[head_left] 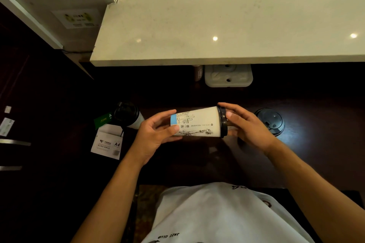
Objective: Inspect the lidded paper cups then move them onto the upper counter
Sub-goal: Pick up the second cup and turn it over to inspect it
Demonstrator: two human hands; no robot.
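While lying sideways (lid rightward), the paper cup is gripped by left hand and right hand fingers.

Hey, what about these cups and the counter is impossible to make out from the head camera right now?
- Held cup: lid top is covered by the right hand; base by the left hand.
- Its small print: too tiny to read.
- Left cup: the body is lost in shadow.
- Right cup: only the lid shows.
- Upper counter: cut off at the right edge.

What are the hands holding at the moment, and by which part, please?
Both hands hold one lidded paper cup on its side: the left hand grips its blue-banded base end, and the right hand grips the black lid end.
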